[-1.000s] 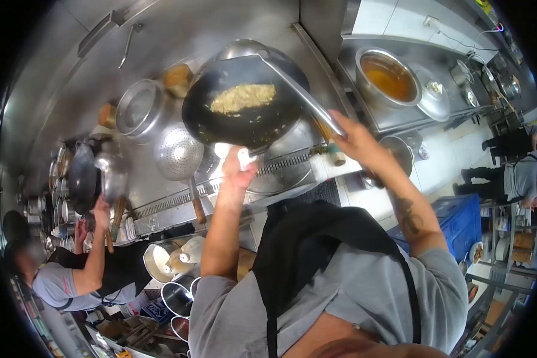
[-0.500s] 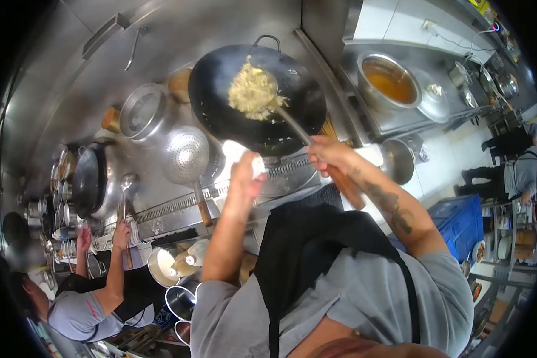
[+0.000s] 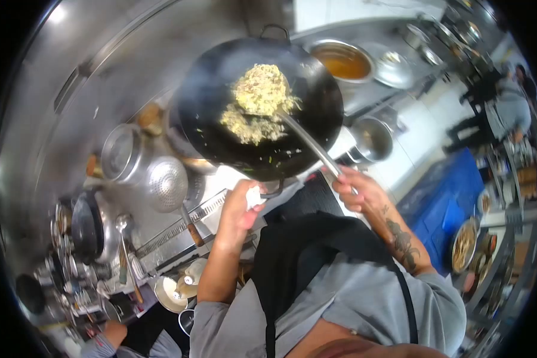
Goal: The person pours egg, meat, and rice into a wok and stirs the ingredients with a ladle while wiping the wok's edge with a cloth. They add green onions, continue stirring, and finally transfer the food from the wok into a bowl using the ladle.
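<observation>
A black wok fills the upper middle of the view, with its near loop handle pointing toward me. My left hand is closed on that handle through a folded white cloth. A chopped yellowish mix, like egg fried rice, lies in the wok, with small green bits scattered around it. More of it is heaped on the ladle, whose bowl is hidden under the food. My right hand is wrapped around the ladle's long metal handle, clear of the wok's right rim.
A perforated skimmer and a strainer lie left of the wok. Beyond it stands a pan of orange liquid. A metal pot and a blue bin are at right. Co-workers are right and lower left.
My left hand and cloth have reached the wok handle. The wok looks raised and closer. The ladle now carries a heap of food. My view has shifted, and the left co-worker is mostly out of frame.
</observation>
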`<state>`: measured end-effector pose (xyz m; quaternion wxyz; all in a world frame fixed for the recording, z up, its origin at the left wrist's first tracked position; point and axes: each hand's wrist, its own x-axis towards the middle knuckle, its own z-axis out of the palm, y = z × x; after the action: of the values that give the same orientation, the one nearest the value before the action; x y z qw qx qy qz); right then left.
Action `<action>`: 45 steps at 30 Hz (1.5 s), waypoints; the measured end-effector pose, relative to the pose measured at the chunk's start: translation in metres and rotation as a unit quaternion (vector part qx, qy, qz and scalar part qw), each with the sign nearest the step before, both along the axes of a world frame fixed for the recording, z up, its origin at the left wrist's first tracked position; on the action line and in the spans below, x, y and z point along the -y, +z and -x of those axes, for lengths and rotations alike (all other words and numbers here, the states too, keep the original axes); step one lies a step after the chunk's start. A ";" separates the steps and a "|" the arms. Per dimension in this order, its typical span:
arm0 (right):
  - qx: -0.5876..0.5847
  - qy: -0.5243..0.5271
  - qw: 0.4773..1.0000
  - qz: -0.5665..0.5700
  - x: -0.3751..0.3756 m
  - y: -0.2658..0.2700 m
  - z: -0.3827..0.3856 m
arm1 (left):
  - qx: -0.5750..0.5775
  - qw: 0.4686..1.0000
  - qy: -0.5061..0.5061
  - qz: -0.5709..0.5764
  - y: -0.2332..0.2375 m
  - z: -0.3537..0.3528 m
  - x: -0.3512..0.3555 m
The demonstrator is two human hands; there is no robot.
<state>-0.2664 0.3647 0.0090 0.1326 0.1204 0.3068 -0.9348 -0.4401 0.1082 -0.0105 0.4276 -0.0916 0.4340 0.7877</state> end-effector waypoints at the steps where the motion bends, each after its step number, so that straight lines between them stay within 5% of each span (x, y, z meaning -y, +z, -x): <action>1: 0.017 -0.018 1.000 -0.005 -0.007 0.012 -0.010 | -0.013 1.000 -0.011 0.000 0.009 -0.007 -0.011; 7: 0.078 -0.153 0.985 0.017 -0.032 0.063 -0.100 | 0.041 0.981 -0.168 -0.091 0.013 -0.032 -0.076; 11: 0.123 -0.299 0.924 -0.206 -0.004 0.032 -0.159 | 0.105 0.956 -0.252 -0.105 0.003 -0.051 -0.124; 17: 0.160 -0.424 0.889 -0.063 0.014 0.038 -0.225 | 0.132 0.889 -0.428 -0.099 -0.019 -0.086 -0.203; 18: 0.185 -0.439 0.877 -0.058 0.052 0.030 -0.121 | 0.169 0.877 -0.438 -0.106 -0.051 0.013 -0.180; 23: 0.124 -0.578 0.806 0.014 0.133 0.030 -0.018 | 0.186 0.796 -0.568 -0.098 -0.091 0.101 -0.210; 32: -0.030 -0.809 0.576 0.115 0.203 0.019 0.204 | 0.247 0.607 -0.752 -0.075 -0.150 0.249 -0.292; 38: -0.104 -0.894 0.430 0.065 0.255 0.056 0.267 | 0.240 0.541 -0.805 -0.046 -0.128 0.286 -0.323; 42: 0.009 -0.943 0.332 -0.011 0.277 0.065 0.232 | 0.225 0.515 -0.827 -0.013 -0.110 0.277 -0.344; 45: 0.199 -0.956 0.209 -0.049 0.285 0.055 0.214 | 0.231 0.494 -0.838 0.000 -0.102 0.276 -0.349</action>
<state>-0.4799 0.0801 0.0643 -0.8108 0.5112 -0.0310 -0.2833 -0.7166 0.4574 -0.1124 0.9716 0.1368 0.1930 0.0095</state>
